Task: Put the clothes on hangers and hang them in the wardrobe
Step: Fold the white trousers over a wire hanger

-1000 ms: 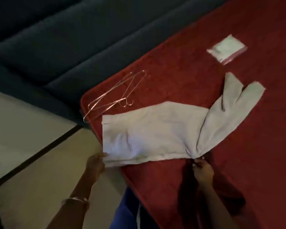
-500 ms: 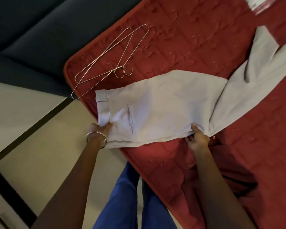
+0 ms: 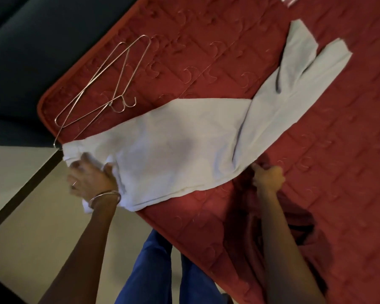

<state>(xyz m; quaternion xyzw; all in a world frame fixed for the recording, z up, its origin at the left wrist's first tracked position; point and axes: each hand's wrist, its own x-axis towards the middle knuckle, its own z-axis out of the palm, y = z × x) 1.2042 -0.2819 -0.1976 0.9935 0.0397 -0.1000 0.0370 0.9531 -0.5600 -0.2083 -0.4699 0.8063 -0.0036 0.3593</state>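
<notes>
Pale trousers (image 3: 184, 141) on red quilt (image 3: 316, 194) | left hand (image 3: 90, 181) grips waistband | right hand (image 3: 268, 177) pinches crotch edge

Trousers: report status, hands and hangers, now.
Left hand grips waistband end, right hand pinches crotch edge. Pale trousers flat on red quilt. Wire hangers beside, untouched. Nothing obstructing.

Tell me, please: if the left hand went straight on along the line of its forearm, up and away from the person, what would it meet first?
The left hand already grips the waist end of the pale trousers. Straight beyond that cloth, the wire hangers on the red quilt probably come first; depth is unclear.
</notes>
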